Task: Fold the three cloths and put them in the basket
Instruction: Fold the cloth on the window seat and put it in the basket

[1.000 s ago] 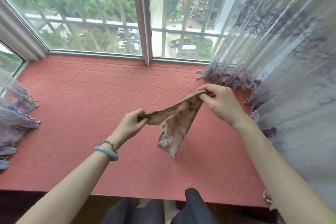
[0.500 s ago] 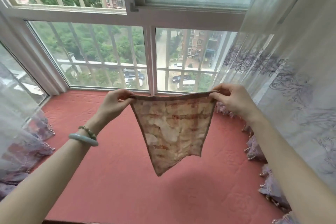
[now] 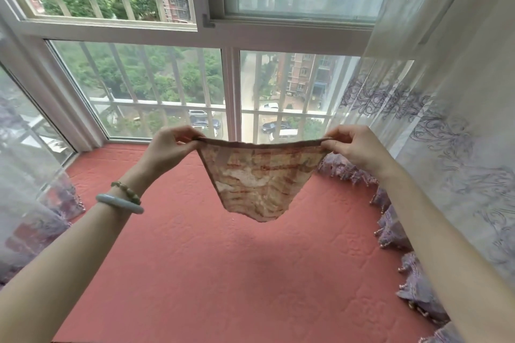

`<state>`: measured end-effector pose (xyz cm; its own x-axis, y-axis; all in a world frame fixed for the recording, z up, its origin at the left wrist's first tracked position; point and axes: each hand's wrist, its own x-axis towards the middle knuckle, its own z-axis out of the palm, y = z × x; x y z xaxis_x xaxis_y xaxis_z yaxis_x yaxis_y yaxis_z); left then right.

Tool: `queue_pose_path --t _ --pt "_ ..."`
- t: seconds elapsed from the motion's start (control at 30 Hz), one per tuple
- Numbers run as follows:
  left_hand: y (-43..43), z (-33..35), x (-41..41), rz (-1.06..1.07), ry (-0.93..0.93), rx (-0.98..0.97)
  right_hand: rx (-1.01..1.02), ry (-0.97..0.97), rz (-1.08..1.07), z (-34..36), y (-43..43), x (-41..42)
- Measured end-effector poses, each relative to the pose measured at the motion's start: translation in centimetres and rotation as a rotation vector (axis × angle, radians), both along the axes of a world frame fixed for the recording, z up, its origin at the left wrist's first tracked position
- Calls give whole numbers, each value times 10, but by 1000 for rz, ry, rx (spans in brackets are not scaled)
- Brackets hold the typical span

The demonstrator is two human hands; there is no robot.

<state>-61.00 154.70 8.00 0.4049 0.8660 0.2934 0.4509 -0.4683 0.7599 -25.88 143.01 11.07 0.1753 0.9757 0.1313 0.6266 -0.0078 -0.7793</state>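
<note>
Window (image 3: 172, 83): most of the far side is being taken up by it, with bars behind the glass and trees, parked cars and apartment blocks being seen through it.
Curtains (image 3: 457, 147): sheer white with purple swirl embroidery, being hung down the right side, beaded purple fringe resting on the mat edge. Another sheer bit is being seen at the far left.
Mat (image 3: 223, 273): salmon-pink quilted pad, the whole window seat being covered by it. Pretty bare, tbh.
Containers: no basket is being shown in this view, so where it is can't be told.
Cloth (image 3: 259, 175): a pinkish plaid one with red stripes, being held up in the air, well above the mat and not touching it. The top edge is being stretched flat between the two hands, while the rest is being left to hang down to a rounded point in the middle.
Left hand (image 3: 170, 147): being pinched closed on the cloth's top left corner, thumb and fingers together.
Right hand (image 3: 354, 145): same deal on the top right corner, being clamped on by thumb and fingertips.
Bangle (image 3: 119, 203): pale green, being worn on the left wrist.
Bead bracelet (image 3: 126, 191): being worn just beside the bangle, on the hand side.
</note>
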Motion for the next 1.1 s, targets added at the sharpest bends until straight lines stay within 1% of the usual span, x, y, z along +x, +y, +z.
queue_pose_path --t 0.1,0.27,0.37,0.53,0.67,0.8,0.9,0.97,1.03,1.1 --pt "1 -1 -1 -10 13 -11 -7 3 -7 -1 3 -1" --pt "18 -6 7 35 38 -25 14 -1 -54 -6 25 1" --pt "31 -12 14 35 64 -50 -2 -12 -114 -14 38 3" --pt "51 -24 27 81 140 -9 36 11 -226 -28 57 4" --pt "59 -23 32 112 96 51 95 69 -274 -28 65 6" --pt "53 -18 28 114 63 108 125 119 -238 -29 62 11" --pt "39 -21 22 58 91 124 87 207 -191 -42 50 16" --pt "24 -28 16 5 117 76 27 251 -168 -55 38 17" --pt "8 -38 9 -48 152 7 -39 245 -145 -70 22 16" --pt "-9 -52 0 -82 207 -75 -106 199 -102 -83 4 12"
